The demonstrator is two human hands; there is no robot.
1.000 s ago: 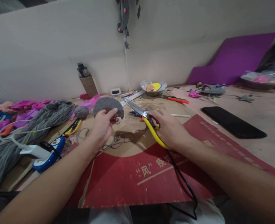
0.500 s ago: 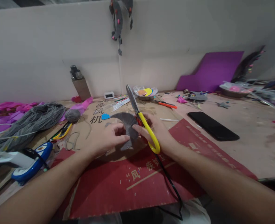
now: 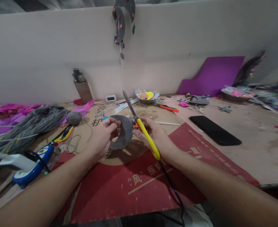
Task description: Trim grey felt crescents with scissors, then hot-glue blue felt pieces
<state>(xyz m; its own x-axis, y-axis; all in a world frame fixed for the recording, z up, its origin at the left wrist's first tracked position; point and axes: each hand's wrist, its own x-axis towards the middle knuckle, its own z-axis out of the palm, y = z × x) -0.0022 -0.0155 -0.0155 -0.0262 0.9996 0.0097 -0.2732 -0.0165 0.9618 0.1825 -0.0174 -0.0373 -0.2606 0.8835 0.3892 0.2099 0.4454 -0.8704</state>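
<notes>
A grey yarn-wrapped crescent is held over the cardboard sheet, its curved back toward the right. My left hand pinches its inner edge between thumb and fingers. My right hand is closed around scissors with yellow handles, their blades pointing up and away to the left. The fingertips of that hand reach the crescent's outer edge, where something small and orange-red shows between them; I cannot make out what it is.
Left are a grey yarn skein, a yarn ball, a yellow cutter and a blue power strip. A black phone lies right. Behind stand a bowl and purple board. A black cable crosses the cardboard.
The crescent has turned so its broad face shows, and my left hand has shifted up and left along it. The scissors stay in my right hand, tilted a little more to the left.
</notes>
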